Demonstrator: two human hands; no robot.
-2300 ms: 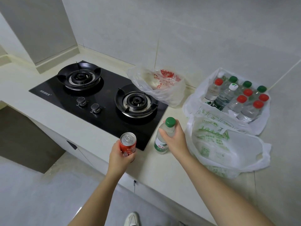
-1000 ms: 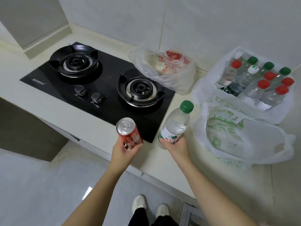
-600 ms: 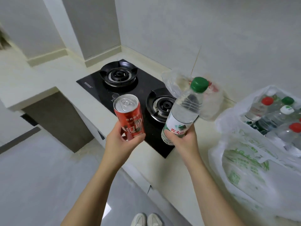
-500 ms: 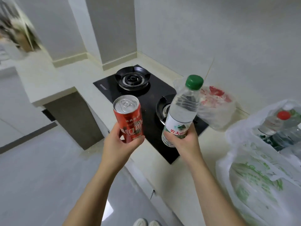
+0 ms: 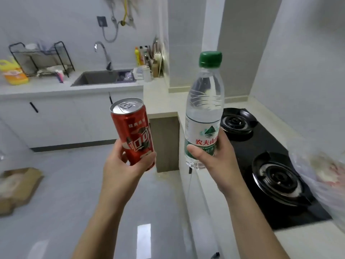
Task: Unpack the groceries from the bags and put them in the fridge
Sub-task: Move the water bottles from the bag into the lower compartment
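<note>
The head view, the only one, shows both drinks already lifted off the counter and held out in front of the person over the floor (image 5: 74,202). The left hand (image 5: 121,169) grips a red can (image 5: 132,133) round its lower half, fingers curled behind it and the thumb pressed across the front near the base; the can stands on its long axis with the top leaning a little to the left. The right hand (image 5: 216,159) holds a water bottle (image 5: 204,109) low down, over the label, thumb wrapped across the front and fingers closed round the back; the bottle is close to upright, green cap uppermost, most of its length above the grip. The two drinks are side by side, near each other but not touching.

The stove (image 5: 270,165) lies to the right, on the counter below the bottle, with a blurred plastic bag (image 5: 321,174) at the right edge. Ahead and to the left are a sink (image 5: 100,77), a dish rack (image 5: 41,58) and a cardboard box (image 5: 18,186) on the floor.

No fridge shows anywhere (so which way it lies from either hand cannot be told); judging by the task, the carry to it is the step in hand, and with both hands full, opening the door will likely call for freeing one of them.
</note>
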